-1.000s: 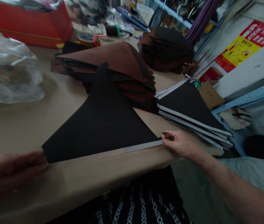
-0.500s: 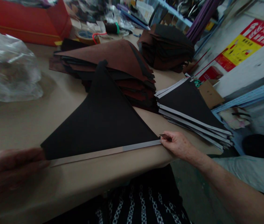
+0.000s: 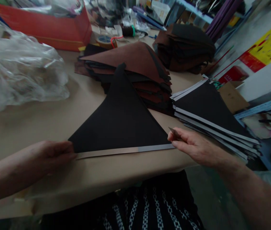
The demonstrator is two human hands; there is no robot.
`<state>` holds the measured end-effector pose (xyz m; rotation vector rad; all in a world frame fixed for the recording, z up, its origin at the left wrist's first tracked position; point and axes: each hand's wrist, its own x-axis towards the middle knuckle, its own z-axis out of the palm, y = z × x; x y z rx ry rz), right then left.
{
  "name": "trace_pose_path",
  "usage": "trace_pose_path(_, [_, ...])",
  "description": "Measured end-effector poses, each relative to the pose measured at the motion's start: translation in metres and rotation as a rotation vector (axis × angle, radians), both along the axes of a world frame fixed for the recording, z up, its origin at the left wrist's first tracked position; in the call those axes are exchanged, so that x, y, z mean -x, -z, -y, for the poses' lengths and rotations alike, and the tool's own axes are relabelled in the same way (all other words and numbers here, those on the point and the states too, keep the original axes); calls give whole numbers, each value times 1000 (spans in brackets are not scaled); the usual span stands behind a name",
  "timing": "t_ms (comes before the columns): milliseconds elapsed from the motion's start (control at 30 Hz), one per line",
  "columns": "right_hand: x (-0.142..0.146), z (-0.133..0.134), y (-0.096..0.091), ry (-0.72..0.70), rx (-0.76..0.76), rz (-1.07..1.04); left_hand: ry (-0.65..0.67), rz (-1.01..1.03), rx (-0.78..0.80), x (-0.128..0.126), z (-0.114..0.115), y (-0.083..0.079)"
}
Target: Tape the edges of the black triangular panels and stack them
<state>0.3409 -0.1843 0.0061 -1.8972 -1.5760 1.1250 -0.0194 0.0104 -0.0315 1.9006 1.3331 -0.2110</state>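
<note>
A black, roughly triangular fabric panel [image 3: 123,118] lies near the table's front edge, its narrow tip against a pile of brown and black pieces [image 3: 126,54]. Along its near edge runs a pale tape strip [image 3: 111,152], beige on the left and grey on the right. My left hand [image 3: 56,156] is closed on the panel's left corner, at the strip's end. At the right corner, my right hand [image 3: 190,142] is closed round a small, dark, pointed blade [image 3: 174,132], its fingertips by the strip's other end; whether they also pinch the strip is hidden.
To the right lies a stack of black panels with grey taped edges [image 3: 212,108]. Another folded brown and black pile [image 3: 185,48] sits behind. Clear plastic bags [image 3: 22,70] and a red box [image 3: 54,28] occupy the left. A tape roll [image 3: 104,41] and thread spool [image 3: 127,31] stand at the back.
The view has swung left, so everything sits further right in it. More of my left hand and forearm shows. The blade's tip now sticks up more clearly from my right hand.
</note>
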Motion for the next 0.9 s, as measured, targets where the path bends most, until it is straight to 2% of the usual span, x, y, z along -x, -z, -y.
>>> trace_pose_path(67, [7, -8, 7, -1, 4, -154, 86, -87, 98, -1, 3, -3])
trace_pose_path(200, [14, -19, 40, 80, 53, -341, 114, -56, 79, -3, 7, -9])
trace_pose_path(300, [13, -18, 56, 126, 40, -327, 135, -40, 100, -5, 7, -15])
trace_pose_path(467, [11, -14, 56, 98, 61, -213, 142, -21, 134, 11, 1, -25])
trace_pose_path(633, [10, -12, 60, 138, 108, -228, 67, -79, 103, 57, -17, -35])
trace_pose_path(900, [16, -9, 57, 318, 165, -288, -84, -224, 28, 159, -57, -56])
